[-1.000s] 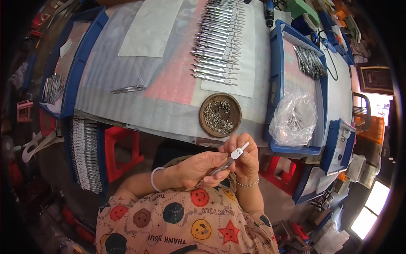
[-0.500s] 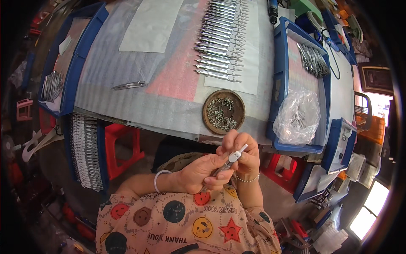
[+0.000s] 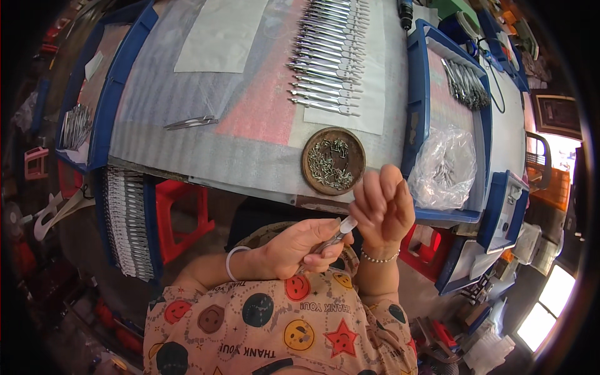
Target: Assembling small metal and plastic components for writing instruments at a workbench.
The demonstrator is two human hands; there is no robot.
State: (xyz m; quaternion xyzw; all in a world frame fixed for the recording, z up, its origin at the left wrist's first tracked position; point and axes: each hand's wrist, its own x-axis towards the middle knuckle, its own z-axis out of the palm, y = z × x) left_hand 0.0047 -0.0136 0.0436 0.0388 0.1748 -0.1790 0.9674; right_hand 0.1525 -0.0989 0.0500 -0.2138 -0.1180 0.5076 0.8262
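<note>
Left hand (image 3: pixel 300 249) grips metal tool (image 3: pixel 332 242), white end (image 3: pixel 346 225) free, likely for access; right hand (image 3: pixel 384 207) half-curled, I can't tell if holding; bowl (image 3: pixel 306 161) at its 10 o'clock, probably for reach.

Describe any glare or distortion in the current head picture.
Head view: the bright rectangular window at lower right is blown out; head view: the crumpled clear plastic bag and row of slim silvery metal tools catch highlights; head view: the grey-covered table bows along its front edge.
</note>
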